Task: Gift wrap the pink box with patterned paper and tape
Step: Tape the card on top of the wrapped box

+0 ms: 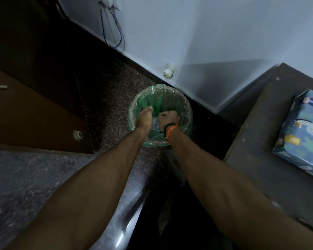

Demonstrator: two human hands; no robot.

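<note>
While hands [157,120] reach into bin [187,112], fingers, paper scrap [155,123] mostly hidden.

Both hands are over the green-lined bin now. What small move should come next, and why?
Probably let the scraps go: both the left hand and right hand are inside the bin, with blue paper scraps between them, and the wrapped box already lies on the table.
</note>
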